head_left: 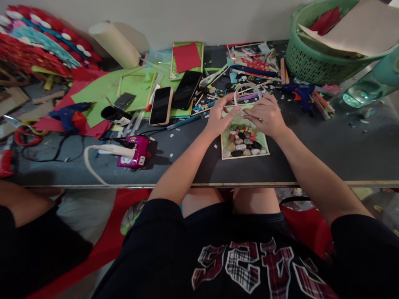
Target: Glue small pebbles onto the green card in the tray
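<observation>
A whitish ring, perhaps a roll of tape (248, 85), is held up between my two hands, above the far edge of a framed panel. My left hand (222, 114) has its fingers closed on the ring's left side. My right hand (266, 114) grips the lower right part of the ring with bent fingers. Under my hands lies the light green panel with a thin pale frame (268, 141). Rows of smooth stones (240, 147) in white, black, brown and green cover its nearer part. The panel's far part is partly hidden by my hands.
Two phones (161, 106) and green sheets lie left of centre. Nearer are a purple plug adapter (135, 153) with a white cable and a blue glue gun (70, 116). Another glue gun (299, 92), a green basket (321, 62) and a bottle (370, 85) stand right. A person sits at left.
</observation>
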Available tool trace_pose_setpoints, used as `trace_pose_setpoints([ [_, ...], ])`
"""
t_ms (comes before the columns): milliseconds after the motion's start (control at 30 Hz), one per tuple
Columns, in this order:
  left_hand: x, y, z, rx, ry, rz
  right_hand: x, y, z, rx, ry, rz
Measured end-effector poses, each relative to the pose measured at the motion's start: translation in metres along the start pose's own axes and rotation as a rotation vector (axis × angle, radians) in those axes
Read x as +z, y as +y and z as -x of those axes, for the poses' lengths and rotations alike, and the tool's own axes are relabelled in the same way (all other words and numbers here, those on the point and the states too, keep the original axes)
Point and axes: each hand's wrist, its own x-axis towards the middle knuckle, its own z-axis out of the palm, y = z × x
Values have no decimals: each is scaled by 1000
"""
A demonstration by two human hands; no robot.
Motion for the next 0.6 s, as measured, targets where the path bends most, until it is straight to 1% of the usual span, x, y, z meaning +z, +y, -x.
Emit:
trace_pose_setpoints([
  [133, 1, -4, 0, 8, 12, -41, 1, 1, 1, 1, -6, 6],
  [300, 2, -9, -1, 2, 28, -38, 1, 1, 0, -2, 31, 10],
  [500, 1, -9, -1, -13, 10, -12, 0, -1, -1, 15, 28, -16],
  [600, 1, -7, -1, -25, -3, -14, 1, -1, -1, 6, 50, -49],
])
